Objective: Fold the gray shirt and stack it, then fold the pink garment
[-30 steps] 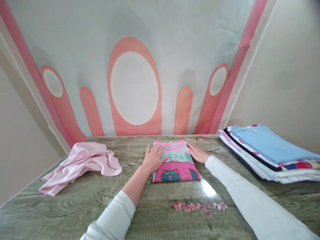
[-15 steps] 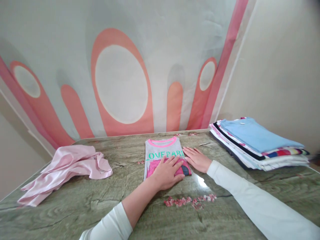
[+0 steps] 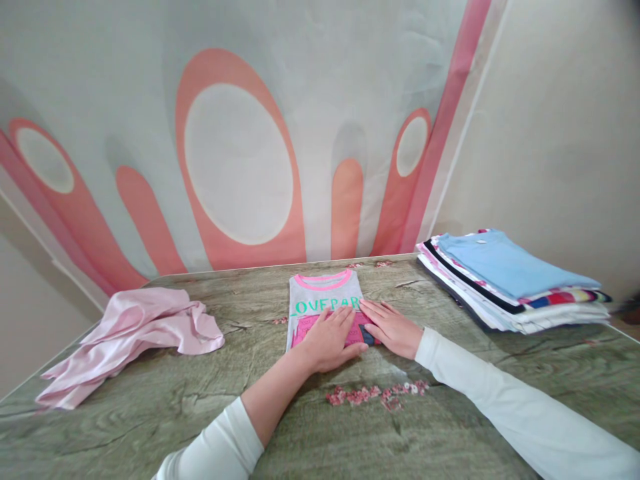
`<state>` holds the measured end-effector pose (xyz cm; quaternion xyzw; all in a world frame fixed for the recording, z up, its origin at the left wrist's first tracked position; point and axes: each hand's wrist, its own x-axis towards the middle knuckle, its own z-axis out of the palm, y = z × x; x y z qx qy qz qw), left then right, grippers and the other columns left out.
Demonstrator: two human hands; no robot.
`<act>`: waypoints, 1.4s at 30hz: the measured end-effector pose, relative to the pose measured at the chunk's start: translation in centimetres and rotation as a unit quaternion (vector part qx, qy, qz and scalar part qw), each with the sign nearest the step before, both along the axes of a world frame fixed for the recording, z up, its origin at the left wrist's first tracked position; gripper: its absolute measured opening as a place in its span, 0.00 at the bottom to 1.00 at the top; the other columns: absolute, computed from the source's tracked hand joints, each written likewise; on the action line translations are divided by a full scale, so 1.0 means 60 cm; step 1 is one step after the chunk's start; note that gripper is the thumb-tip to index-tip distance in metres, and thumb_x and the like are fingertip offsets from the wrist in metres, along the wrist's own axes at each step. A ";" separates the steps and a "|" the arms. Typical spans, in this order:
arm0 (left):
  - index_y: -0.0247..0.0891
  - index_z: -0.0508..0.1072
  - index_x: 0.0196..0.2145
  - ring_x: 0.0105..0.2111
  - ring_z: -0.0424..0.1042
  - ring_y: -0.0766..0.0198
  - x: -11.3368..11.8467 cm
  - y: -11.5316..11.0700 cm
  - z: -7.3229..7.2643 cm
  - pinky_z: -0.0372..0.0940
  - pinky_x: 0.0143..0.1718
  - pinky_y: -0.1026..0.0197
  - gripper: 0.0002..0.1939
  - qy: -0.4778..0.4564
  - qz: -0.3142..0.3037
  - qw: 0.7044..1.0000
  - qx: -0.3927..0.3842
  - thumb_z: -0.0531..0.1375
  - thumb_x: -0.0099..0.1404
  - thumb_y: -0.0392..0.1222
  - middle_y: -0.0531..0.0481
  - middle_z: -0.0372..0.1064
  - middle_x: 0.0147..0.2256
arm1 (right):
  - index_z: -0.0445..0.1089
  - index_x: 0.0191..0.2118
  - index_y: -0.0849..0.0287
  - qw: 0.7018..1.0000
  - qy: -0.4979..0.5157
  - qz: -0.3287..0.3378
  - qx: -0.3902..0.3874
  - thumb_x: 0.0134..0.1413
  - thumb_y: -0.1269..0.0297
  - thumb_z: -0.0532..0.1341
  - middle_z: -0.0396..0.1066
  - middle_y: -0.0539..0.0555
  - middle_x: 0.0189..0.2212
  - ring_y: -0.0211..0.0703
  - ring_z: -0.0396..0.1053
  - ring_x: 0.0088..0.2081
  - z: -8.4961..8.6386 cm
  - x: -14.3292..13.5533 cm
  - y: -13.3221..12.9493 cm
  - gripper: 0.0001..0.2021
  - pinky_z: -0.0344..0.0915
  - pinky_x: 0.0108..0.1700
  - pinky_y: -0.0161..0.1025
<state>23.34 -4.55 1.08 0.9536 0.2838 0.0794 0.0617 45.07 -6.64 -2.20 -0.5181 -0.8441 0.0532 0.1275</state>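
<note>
A folded grey T-shirt (image 3: 320,293) with a pink collar, green letters and a pink print lies in the middle of the table. Across its lower left part rests my left hand (image 3: 333,339), flat with the fingers stretched out. My right hand (image 3: 391,327) lies flat over the shirt's right edge, its fingertips pointing left near the green letters. Neither hand grips the cloth. Parts of the print and the lower edge are hidden under the hands.
On the left of the wood-patterned table (image 3: 260,427) lies a crumpled pink garment (image 3: 143,327). A stack of folded clothes (image 3: 515,273), light blue on top, stands at the right. Behind the table rises a wall covering (image 3: 320,120) with orange and white shapes.
My right hand has moved left from beside the shirt onto its right edge. My left hand stays on the shirt, slightly shifted. The view has tilted a little.
</note>
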 end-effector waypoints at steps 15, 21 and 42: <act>0.35 0.68 0.47 0.54 0.58 0.55 -0.102 0.092 -0.010 0.53 0.56 0.49 0.15 -0.117 0.170 0.976 0.072 0.50 0.65 0.41 0.42 0.62 0.52 | 0.66 0.46 0.59 0.987 0.133 -0.034 0.080 0.61 0.61 0.44 0.68 0.59 0.44 0.46 0.65 0.47 0.025 -0.006 -0.012 0.17 0.60 0.51 0.45; 0.34 0.65 0.49 0.55 0.58 0.59 -0.118 0.036 0.002 0.53 0.56 0.55 0.18 -0.155 0.129 0.979 0.034 0.46 0.64 0.32 0.41 0.60 0.53 | 0.65 0.39 0.58 0.975 0.213 -0.067 0.000 0.55 0.60 0.53 0.69 0.52 0.28 0.40 0.67 0.29 0.020 0.014 -0.033 0.09 0.64 0.34 0.39; 0.37 0.65 0.42 0.24 0.64 0.68 -0.191 -0.044 -0.004 0.58 0.29 0.66 0.13 -0.240 0.245 0.925 -0.165 0.54 0.60 0.43 0.56 0.65 0.25 | 0.69 0.27 0.57 0.976 0.210 -0.016 -0.054 0.51 0.56 0.57 0.67 0.50 0.24 0.38 0.64 0.26 0.023 0.012 -0.051 0.11 0.61 0.29 0.36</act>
